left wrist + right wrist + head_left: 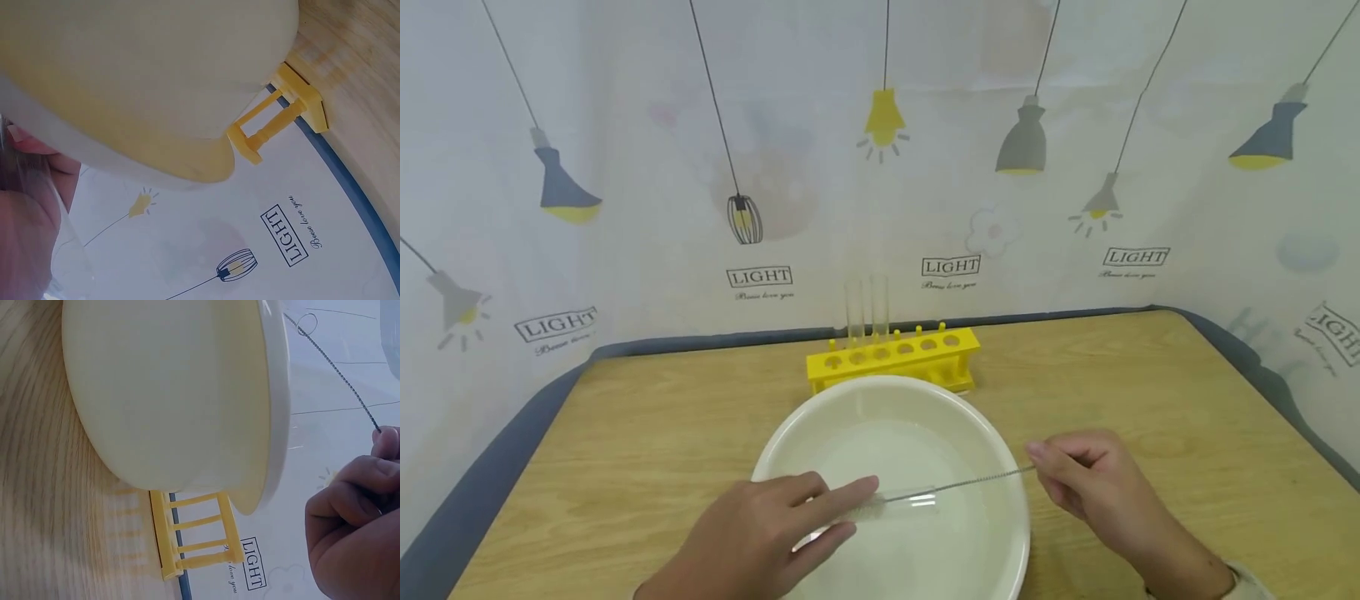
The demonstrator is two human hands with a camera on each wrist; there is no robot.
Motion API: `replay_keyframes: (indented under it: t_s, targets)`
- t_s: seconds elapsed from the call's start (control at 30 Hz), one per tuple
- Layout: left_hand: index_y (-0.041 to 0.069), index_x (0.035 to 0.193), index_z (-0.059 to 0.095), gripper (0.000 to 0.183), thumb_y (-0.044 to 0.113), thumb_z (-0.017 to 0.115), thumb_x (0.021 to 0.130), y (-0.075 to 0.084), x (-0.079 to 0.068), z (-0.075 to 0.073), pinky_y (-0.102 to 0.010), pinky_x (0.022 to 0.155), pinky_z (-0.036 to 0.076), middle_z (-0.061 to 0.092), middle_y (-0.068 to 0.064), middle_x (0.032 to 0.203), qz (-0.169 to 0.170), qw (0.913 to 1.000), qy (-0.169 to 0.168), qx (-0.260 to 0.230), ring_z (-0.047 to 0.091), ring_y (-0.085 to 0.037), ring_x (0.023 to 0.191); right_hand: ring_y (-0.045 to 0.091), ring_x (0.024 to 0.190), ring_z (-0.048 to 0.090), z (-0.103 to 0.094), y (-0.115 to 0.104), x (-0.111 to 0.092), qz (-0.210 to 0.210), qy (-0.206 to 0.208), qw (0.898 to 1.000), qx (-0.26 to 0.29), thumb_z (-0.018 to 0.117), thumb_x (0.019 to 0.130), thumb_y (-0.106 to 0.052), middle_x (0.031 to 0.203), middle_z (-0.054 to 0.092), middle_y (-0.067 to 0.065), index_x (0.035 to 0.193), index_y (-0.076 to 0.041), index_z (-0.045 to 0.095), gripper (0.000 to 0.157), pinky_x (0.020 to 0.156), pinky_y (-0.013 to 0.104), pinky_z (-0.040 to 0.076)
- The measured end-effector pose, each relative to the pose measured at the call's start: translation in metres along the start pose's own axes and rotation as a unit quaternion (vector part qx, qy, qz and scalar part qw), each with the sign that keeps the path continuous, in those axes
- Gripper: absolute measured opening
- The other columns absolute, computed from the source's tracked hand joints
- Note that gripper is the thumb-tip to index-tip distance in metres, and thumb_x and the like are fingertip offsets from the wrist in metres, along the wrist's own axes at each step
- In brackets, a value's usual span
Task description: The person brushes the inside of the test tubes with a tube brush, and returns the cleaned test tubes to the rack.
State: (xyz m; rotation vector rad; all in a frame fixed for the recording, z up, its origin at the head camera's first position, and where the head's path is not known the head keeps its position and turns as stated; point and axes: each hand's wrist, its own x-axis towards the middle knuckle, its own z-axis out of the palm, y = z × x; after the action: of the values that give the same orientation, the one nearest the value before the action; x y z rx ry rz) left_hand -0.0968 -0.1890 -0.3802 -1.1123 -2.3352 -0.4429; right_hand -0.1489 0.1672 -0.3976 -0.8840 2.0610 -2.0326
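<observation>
Over the white basin [1011, 533], my left hand [752, 525] grips a clear test tube [917, 505] that lies nearly level, its mouth toward the right. A test tube brush with a thin twisted-wire handle [981, 480] runs into that mouth. Beyond the basin's right rim, my right hand [1097, 492] pinches the wire between thumb and fingers. In the left wrist view the tube's clear wall [69, 250] shows beside the left palm. The right wrist view shows the dark twisted wire [340, 374] leading from the right fingertips. My left fingers hide the tube's far end and the bristles.
Behind the basin stands a yellow test tube rack [891, 357] with pegs along its back. Two clear test tubes [880, 304] stand upright at it. The wooden table [1165, 400] ends against a cloth backdrop [820, 167] printed with lamps.
</observation>
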Motion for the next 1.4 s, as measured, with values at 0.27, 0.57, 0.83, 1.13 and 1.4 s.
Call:
replay_keyframes:
  t_s: [0.27,0.57,0.83,1.13,1.4]
  targets:
    - [0.027,0.134,0.063,0.034,0.039,0.054,0.103,-0.004,-0.002,-0.001,-0.005,0.055,0.033,0.058,0.013,0.075,0.004,1.0,0.005,-0.002,0.042,0.005,0.058,0.023,0.042,0.02,-0.003,0.003,0.004,0.003,-0.004,1.0,0.023,0.037,0.1,0.012,0.052,0.028,0.011,0.058,-0.001,0.038,0.044,0.034,0.025,0.018]
    - [0.028,0.128,0.067,0.03,0.036,0.055,0.102,-0.017,-0.002,-0.006,-0.006,0.053,0.035,0.061,0.013,0.075,0.002,0.9997,0.021,0.01,0.045,0.004,0.056,0.023,0.042,0.022,-0.003,0.003,0.005,0.003,0.004,1.0,0.009,0.038,0.102,0.01,0.052,0.028,0.01,0.058,-0.003,0.036,0.046,0.036,0.026,0.02]
    - [0.027,0.128,0.068,0.031,0.037,0.056,0.102,-0.024,-0.004,-0.007,-0.006,0.052,0.035,0.06,0.013,0.075,-0.004,0.9996,0.026,0.013,0.046,0.004,0.056,0.023,0.042,0.022,-0.004,0.005,0.006,-0.005,0.015,1.0,0.001,0.039,0.101,0.01,0.052,0.029,0.01,0.058,-0.003,0.037,0.045,0.036,0.027,0.019]
    - [0.028,0.124,0.071,0.029,0.039,0.061,0.099,-0.027,-0.003,-0.008,-0.007,0.051,0.035,0.06,0.014,0.073,-0.02,0.9992,0.028,0.021,0.044,0.005,0.056,0.023,0.042,0.021,-0.007,0.007,0.005,-0.009,0.035,0.999,0.008,0.037,0.102,0.011,0.052,0.028,0.009,0.058,-0.002,0.037,0.045,0.036,0.029,0.017]
    - [0.027,0.123,0.072,0.03,0.04,0.056,0.102,-0.028,-0.005,-0.006,-0.008,0.051,0.036,0.061,0.014,0.072,-0.025,0.9989,0.032,0.023,0.045,0.005,0.056,0.022,0.042,0.022,-0.007,0.005,0.006,-0.012,0.031,0.999,-0.002,0.038,0.102,0.009,0.052,0.028,0.009,0.058,-0.004,0.036,0.046,0.036,0.028,0.021]
